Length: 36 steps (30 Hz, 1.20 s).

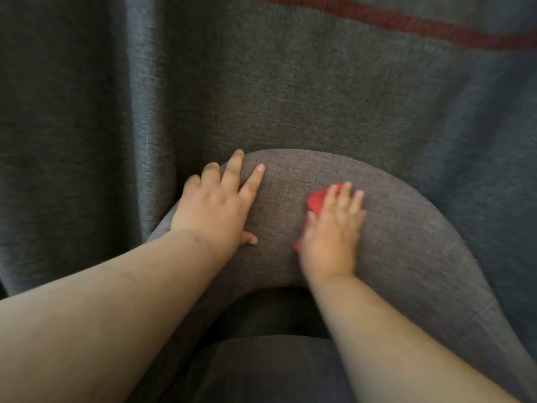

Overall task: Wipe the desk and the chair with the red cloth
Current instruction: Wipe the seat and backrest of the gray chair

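Note:
The chair (pixel 406 251) is upholstered in grey fabric; its curved backrest arches across the middle of the head view, with the darker seat cushion below it. My left hand (pixel 216 209) lies flat on the left top of the backrest, fingers spread, holding nothing. My right hand (pixel 334 231) presses the crumpled red cloth (pixel 316 202) against the backrest near its top centre; the cloth shows only at the hand's left side, the rest is hidden under the palm. The desk is out of view.
A dark grey curtain (pixel 116 112) with vertical folds hangs right behind the chair and fills the upper view. A dark red stripe (pixel 436 29) crosses it at the top right. The seat cushion (pixel 270 370) lies between my forearms.

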{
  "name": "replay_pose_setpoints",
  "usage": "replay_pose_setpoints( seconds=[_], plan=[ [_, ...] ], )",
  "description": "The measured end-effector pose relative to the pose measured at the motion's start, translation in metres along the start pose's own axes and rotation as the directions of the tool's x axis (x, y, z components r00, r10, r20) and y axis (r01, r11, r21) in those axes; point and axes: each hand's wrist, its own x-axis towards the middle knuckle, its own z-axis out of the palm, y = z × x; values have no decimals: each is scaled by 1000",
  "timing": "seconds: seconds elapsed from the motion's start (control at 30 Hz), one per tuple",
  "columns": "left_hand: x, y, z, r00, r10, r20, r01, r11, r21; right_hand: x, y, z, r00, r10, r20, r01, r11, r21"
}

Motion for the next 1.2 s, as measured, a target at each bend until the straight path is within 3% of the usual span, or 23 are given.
replay_pose_setpoints(
  seconds=[0.1,0.17,0.23,0.3,0.33,0.4,0.5,0.63,0.77,0.83,0.9,0.97,1.03,1.1,1.17,1.2],
  plan=[
    [1,0,0,1000,7,1,-7,1000,25,-15,-61,25,997,-76,-27,80,964,252],
    [1,0,1,1000,20,5,-21,999,33,-21,-68,29,985,-173,-16,170,943,288],
    [1,0,-1,1000,22,16,-23,999,42,-17,-49,24,926,-376,24,364,910,198],
    [1,1,-2,999,13,30,-14,998,63,-6,-17,16,806,-586,83,587,809,12],
    [0,2,-3,999,7,36,-10,997,70,2,0,10,760,-638,128,649,755,-92],
    [-1,2,-4,999,4,42,-7,997,71,16,34,-3,746,-634,201,665,705,-245],
    [-2,0,-5,999,25,35,-27,998,59,29,74,-24,797,-571,198,600,708,-373],
    [-2,-2,-6,999,28,29,-30,998,46,20,78,-28,918,-388,85,392,848,-358],
    [-2,0,-5,999,24,25,-25,999,47,0,22,-2,998,6,-69,-7,1000,-14],
    [-1,0,-5,1000,18,21,-19,999,43,-9,-21,15,980,187,-67,-170,964,207],
    [-1,0,-4,1000,9,12,-10,999,46,-18,-57,28,967,251,-43,-223,915,337],
    [-1,-1,-2,1000,9,-2,-9,999,46,-24,-66,33,985,168,-29,-149,931,333],
    [0,-1,-3,1000,3,1,-3,999,42,-24,-43,30,993,-112,-23,114,980,161],
    [0,0,-4,1000,-5,10,5,999,35,-18,-7,21,904,-426,33,428,902,-52],
    [-1,1,-5,1000,-13,14,13,1000,19,-10,24,8,833,-541,112,552,821,-144],
    [-1,0,-5,1000,-16,15,16,1000,3,-7,32,1,836,-531,139,548,821,-156]
  ],
)
